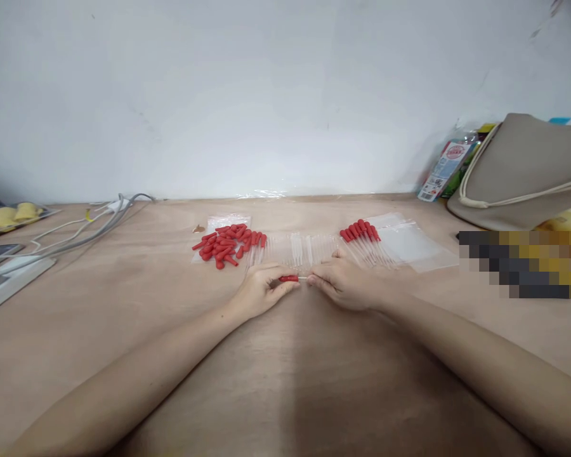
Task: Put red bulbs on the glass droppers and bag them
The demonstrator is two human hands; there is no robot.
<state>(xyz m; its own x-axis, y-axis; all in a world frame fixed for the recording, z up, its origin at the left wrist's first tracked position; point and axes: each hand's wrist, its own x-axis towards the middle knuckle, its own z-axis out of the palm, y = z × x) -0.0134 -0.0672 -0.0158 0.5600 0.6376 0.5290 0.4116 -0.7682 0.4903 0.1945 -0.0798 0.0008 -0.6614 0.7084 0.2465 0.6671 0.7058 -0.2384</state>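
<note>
Pinching a red rubber bulb (289, 278) in my left hand (265, 289), I grip a thin clear tube (303, 278) with my right hand (346, 280). Both hands are pressed tight on these bits, near each other, above the surface (247, 362). Bulb and tube make one line, side to side between them, the bulb nearer my left hand.

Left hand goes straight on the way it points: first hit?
Left hand would likely meet the thin tube beyond its red bulb, then the right hand; depth is hard to judge.
</note>
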